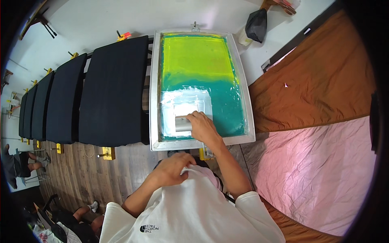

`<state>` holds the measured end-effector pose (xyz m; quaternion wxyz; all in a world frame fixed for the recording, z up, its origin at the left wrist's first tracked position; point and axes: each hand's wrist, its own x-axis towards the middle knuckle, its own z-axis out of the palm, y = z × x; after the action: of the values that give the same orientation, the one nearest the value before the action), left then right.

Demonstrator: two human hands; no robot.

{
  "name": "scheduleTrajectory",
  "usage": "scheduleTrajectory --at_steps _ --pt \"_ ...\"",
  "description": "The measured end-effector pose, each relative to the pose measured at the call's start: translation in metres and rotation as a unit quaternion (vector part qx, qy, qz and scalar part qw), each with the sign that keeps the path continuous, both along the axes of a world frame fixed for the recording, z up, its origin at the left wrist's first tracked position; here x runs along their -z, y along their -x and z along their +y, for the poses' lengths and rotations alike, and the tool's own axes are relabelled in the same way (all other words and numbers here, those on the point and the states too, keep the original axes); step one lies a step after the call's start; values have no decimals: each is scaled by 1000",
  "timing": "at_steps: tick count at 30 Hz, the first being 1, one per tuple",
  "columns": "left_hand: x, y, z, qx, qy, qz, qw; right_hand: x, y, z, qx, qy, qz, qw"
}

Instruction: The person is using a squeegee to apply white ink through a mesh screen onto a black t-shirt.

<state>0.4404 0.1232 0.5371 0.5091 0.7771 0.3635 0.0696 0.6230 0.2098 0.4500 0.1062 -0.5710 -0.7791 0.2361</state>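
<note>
My right hand [201,127] grips a short silver squeegee [182,123] over a patch of white ink [169,105] in the lower left of a metal-framed printing screen [251,117]. The screen's mesh is teal [225,107], with a yellow-green band [194,54] across its far part. My left hand [173,170] is curled at my body below the screen's near edge, gripping my white shirt [190,210]; some of its fingertips are hidden in the cloth.
A row of black cloth-covered boards [109,93] with yellow brackets [108,153] runs left. At the right hang brown [312,69] and pink [304,174] sheets. A dark bag [256,25] is at the back wall. Other people [32,160] are at the left and lower left [77,218].
</note>
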Motion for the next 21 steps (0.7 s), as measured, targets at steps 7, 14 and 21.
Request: scheduleTrajectory --at_steps 7,14,21 --pt "40 0 39 -187 -250 130 941 0 4 -17 -8 -54 -8 998" --pt "102 -14 53 -127 -333 143 923 -11 4 -27 -42 -49 1 998" --pt "98 -12 122 -139 -305 78 939 -28 2 31 -17 -3 -22 1000"
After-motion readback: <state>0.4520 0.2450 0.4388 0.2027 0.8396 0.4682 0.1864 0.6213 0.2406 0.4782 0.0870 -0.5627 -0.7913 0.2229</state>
